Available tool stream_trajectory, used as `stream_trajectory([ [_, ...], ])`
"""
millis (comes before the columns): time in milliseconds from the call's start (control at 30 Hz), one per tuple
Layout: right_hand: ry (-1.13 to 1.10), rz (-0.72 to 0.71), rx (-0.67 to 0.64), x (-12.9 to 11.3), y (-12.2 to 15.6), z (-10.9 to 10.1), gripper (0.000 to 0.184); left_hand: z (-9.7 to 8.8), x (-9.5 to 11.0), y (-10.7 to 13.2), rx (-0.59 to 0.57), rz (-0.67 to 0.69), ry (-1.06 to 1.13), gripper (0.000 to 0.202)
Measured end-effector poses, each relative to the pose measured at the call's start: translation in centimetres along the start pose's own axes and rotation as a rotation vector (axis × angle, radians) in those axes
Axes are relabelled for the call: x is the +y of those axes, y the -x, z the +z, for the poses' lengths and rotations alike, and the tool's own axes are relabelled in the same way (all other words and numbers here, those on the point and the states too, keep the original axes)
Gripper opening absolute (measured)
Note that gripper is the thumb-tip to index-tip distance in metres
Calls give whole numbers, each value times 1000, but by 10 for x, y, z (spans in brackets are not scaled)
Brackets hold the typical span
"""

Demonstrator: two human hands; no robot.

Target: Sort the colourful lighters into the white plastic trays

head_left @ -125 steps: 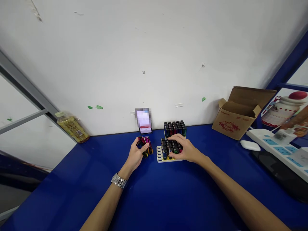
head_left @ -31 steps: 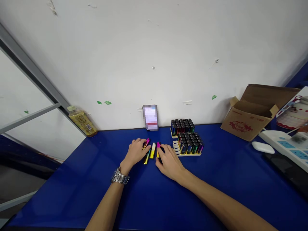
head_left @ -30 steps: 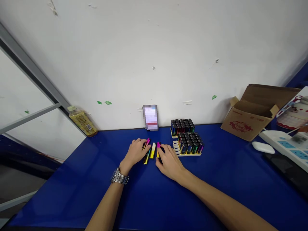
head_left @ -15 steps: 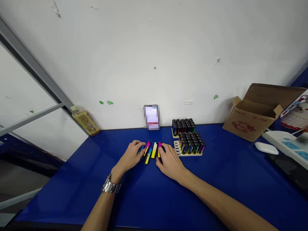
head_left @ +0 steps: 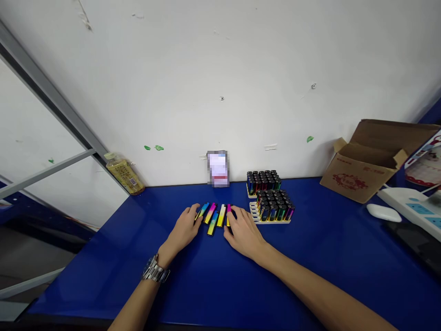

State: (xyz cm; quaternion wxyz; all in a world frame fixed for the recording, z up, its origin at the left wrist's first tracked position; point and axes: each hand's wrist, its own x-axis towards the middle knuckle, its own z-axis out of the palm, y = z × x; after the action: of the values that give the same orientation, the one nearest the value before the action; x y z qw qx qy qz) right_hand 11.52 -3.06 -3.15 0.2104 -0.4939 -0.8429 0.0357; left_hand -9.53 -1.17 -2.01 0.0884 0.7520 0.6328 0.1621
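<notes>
Several shiny lighters with colour-fading bodies lie in a loose fan on the blue table. My left hand (head_left: 185,228) rests at the left of them, thumb and fingers apart around the lower end of a blue-and-yellow lighter (head_left: 203,209). To its right lie a pink-and-yellow lighter (head_left: 210,213), another blue-and-yellow lighter (head_left: 212,223) set nearer to me, and a white-and-yellow lighter (head_left: 221,216). At the right end, the index finger and thumb of my right hand (head_left: 244,230) close around a magenta-and-yellow lighter (head_left: 228,209), partly hidden by them.
Two pale racks (head_left: 254,211) right of my hands hold many upright black-ended lighters (head_left: 273,209). A phone (head_left: 218,169) leans on the wall. A bottle (head_left: 124,174) stands far left; an open carton (head_left: 358,172), white case (head_left: 383,212), dark phone (head_left: 416,246) and power strip (head_left: 413,209) are right.
My left hand has drawn back a little to the left, uncovering more of the leftmost blue-and-yellow lighter. My right hand stays in place.
</notes>
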Motion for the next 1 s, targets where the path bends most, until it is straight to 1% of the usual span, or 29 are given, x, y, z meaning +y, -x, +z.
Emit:
stream_trajectory([
  [100,1,1,5,0,0,-1,28,2,3,-8,9,-79,-83,26],
  [167,3,-4,11,0,0,0,27,3,6,-9,39,-84,-124,23],
  [300,9,-15,15,0,0,1,28,11,8,-4,108,13,-150,29],
  [400,14,-18,22,1,0,2,28,15,5,0,133,101,-118,31],
  [467,14,-20,27,1,0,2,29,16,1,0,160,116,-97,29],
  [533,14,-19,25,2,0,2,29,15,-1,-3,161,74,-96,26],
  [667,13,-19,11,2,0,2,29,9,-3,-7,88,-81,-115,17],
  [733,13,-21,9,2,0,2,29,7,-4,-7,103,-103,-140,16],
  [800,13,-20,14,2,0,3,29,8,-5,-4,148,-61,-173,21],
  [867,12,-22,23,2,0,4,29,11,-6,0,178,22,-213,27],
  [933,12,-25,31,3,0,4,28,16,-8,5,176,108,-263,33],
  [1000,13,-27,34,3,0,5,28,20,-10,8,151,163,-319,44],
])
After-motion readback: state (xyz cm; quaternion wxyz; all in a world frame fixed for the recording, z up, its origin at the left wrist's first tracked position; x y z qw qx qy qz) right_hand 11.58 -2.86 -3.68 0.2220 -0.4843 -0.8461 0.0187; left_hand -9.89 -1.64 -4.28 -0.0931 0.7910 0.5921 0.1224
